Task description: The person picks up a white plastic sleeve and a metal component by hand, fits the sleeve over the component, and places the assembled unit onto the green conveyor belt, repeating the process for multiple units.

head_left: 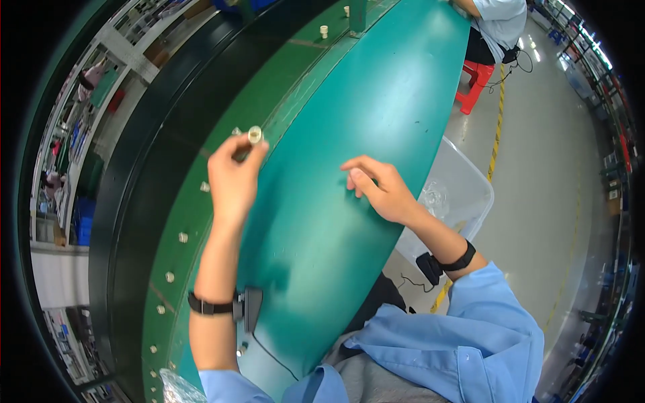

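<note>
Between the thumb and fingertips of my left hand is a small cream-coloured, ring-topped cylindrical fitting, held upright over the edge of the green strip. Just behind it, another small fitting shows partly. My right hand hovers over the middle of the teal tabletop, its fingers loosely bent and apart, with nothing visible in them. Several similar pale fittings, such as one fitting, stand spaced in a row along the green strip to my left.
A clear plastic bin with crumpled clear film inside stands beyond the table's right edge. Near my left forearm lie a small fitting and a clear plastic bag. At the far end a person sits by a red stool.
</note>
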`<state>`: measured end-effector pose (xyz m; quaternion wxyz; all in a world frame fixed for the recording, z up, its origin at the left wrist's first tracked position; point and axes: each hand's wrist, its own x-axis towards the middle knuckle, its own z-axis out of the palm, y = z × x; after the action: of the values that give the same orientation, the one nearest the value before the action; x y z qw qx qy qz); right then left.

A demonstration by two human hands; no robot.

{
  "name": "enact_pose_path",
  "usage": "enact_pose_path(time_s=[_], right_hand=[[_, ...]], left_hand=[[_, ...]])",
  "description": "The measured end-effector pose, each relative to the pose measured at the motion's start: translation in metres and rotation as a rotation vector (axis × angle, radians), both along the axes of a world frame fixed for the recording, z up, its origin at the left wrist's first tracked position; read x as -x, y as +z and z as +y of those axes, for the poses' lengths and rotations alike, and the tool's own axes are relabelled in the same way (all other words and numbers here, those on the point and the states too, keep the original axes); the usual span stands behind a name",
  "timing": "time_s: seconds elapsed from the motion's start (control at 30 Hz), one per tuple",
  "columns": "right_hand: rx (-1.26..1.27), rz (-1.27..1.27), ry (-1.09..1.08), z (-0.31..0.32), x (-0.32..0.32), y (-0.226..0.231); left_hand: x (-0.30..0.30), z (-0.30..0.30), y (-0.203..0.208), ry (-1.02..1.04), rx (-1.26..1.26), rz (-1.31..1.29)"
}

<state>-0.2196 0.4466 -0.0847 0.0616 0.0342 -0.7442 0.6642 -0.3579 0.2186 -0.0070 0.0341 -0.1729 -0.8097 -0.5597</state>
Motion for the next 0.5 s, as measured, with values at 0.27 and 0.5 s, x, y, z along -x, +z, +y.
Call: enact_pose_path(time_s=[0.27,0.5], right_hand=[[0.024,0.092,-0.093,0.023,-0.001,-0.013],[0.161,0.107,-0.043,0.036,0.002,-0.014]], left_hand=[[0.199,0.135,-0.067,0.141,0.267,0.033],[0.220,0.155,-0.078,0.068,0.543,0.008]])
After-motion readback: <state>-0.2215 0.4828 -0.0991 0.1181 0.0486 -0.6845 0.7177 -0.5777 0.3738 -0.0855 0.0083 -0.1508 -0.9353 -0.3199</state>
